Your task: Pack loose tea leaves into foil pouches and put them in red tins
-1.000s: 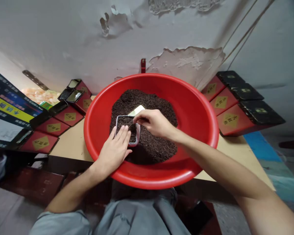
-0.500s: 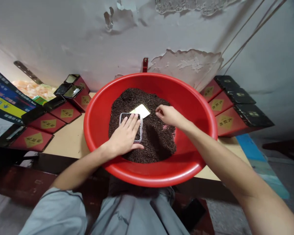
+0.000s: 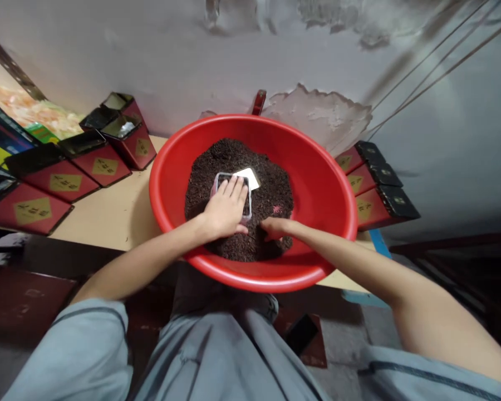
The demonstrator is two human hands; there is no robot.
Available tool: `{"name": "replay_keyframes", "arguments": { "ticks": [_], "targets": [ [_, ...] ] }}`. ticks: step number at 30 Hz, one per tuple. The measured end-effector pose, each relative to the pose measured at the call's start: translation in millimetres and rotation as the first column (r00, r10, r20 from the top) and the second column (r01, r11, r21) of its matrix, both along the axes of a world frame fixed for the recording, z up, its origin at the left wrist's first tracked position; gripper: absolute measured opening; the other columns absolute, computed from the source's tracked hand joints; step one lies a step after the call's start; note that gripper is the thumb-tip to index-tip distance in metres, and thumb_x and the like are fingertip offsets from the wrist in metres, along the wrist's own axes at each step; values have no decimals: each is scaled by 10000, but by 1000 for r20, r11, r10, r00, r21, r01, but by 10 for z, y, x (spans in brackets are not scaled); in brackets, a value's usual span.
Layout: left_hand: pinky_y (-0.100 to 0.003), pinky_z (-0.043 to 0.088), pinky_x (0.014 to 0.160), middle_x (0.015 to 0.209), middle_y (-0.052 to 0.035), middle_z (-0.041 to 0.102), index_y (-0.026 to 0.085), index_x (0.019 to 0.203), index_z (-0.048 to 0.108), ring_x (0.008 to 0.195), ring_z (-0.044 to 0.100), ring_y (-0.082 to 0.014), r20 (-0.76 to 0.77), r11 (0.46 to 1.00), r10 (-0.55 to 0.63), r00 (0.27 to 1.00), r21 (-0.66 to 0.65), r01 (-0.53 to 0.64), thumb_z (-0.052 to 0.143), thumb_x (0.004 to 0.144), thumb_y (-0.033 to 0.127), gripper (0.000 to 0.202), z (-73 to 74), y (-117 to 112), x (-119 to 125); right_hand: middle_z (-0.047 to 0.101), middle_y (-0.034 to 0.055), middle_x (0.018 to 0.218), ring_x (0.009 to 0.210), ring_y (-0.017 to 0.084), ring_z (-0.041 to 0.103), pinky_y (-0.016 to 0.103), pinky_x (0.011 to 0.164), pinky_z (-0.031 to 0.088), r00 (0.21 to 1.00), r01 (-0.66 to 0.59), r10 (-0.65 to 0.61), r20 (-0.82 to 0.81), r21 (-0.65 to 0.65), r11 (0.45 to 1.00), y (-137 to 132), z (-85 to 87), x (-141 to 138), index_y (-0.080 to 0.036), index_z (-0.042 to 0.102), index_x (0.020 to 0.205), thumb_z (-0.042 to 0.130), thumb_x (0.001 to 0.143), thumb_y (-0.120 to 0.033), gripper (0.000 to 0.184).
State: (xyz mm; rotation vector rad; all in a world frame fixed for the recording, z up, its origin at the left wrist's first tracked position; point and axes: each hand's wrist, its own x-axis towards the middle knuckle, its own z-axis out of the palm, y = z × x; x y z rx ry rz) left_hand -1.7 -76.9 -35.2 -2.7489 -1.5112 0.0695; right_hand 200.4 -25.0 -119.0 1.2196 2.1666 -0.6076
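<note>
My left hand (image 3: 225,213) lies flat with fingers stretched over a small clear plastic box (image 3: 249,214) filled with dark leaves, covering much of its top. The box rests on a heap of dried tea leaves (image 3: 229,151) inside a large red basin (image 3: 325,192). My right hand (image 3: 279,227) reaches into the heap right of the box; its fingers are closed together, with the tips partly hidden among the leaves. Just behind the box, a bright whitish flat piece (image 3: 253,177) lies on the leaves, partly covered by my left fingertips.
Red-and-black tea boxes (image 3: 104,166) with yellow diamond labels stand left of the basin, several with open tops. More such boxes (image 3: 369,205) are at the right. The pale tabletop (image 3: 117,214) runs below the basin, against a peeling wall (image 3: 317,114).
My right hand has come down and nearer to me, from above the leaves into them. My left hand stays flat on the plastic box. The camera view has shifted and tilted.
</note>
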Motion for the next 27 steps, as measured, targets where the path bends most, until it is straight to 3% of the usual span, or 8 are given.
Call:
{"name": "replay_keyframes", "arguments": {
  "ticks": [2,5,7,11,14,18,22,27],
  "targets": [
    [-533,132,1298,1674,-328,170,-60,1577,305,1584,138,-450,44,1000,25,999,-12,-25,832,736,535,1157,-27,11,5,736,65,664,710,223,736,297,730,587,999,-40,40,-8,14,999,23,41,-6,-113,770,826,783,760,-84,73],
    [-526,81,1306,1685,-314,151,-45,1578,309,1590,100,-450,79,999,-7,997,-39,10,859,705,477,1156,-57,5,25,801,125,936,959,275,751,339,909,561,996,-77,79,-40,52,996,77,199,76,-124,804,960,745,808,-103,165],
    [-526,84,1305,1682,-322,149,-63,1571,311,1590,106,-447,73,999,12,997,-33,-10,827,748,459,1102,-60,-3,42,801,133,1016,995,274,746,322,927,543,992,-58,68,-105,102,993,100,373,172,-129,809,1044,711,857,-138,212],
    [-537,71,1305,1675,-336,128,-84,1565,296,1589,72,-448,60,999,0,998,-53,3,816,759,515,1132,-42,-32,60,806,89,1032,955,264,750,332,920,554,938,176,-61,-341,319,931,95,808,306,-180,820,1075,703,875,-203,232],
    [-526,90,1307,1686,-310,101,-50,1590,249,1595,31,-405,228,994,-32,973,-94,54,726,837,572,1087,-13,-72,-34,801,63,1040,941,257,744,360,917,574,790,341,-27,-612,403,849,33,1104,235,-222,819,1074,725,861,-260,235],
    [-420,219,1302,1704,-189,218,55,1624,245,1596,197,-256,604,984,153,782,-165,-66,428,1024,406,718,61,-118,-332,793,59,1016,893,222,735,359,860,597,563,359,109,-819,362,860,-51,1349,-71,-221,814,1056,702,870,-256,220],
    [-374,303,1279,1646,-130,390,73,1595,352,1519,401,-215,751,940,340,566,-272,-205,426,978,250,646,85,-138,-561,795,56,1032,941,220,740,356,885,599,489,252,253,-835,413,875,2,1417,-380,-219,822,969,693,853,-182,177],
    [-369,274,1293,1633,-125,411,47,1575,388,1519,399,-222,725,931,363,585,-311,-192,449,910,157,677,33,-158,-581,796,53,1037,942,211,742,358,903,590,459,183,376,-805,500,847,133,1369,-504,-214,831,881,659,811,-83,228]
  ]
}}
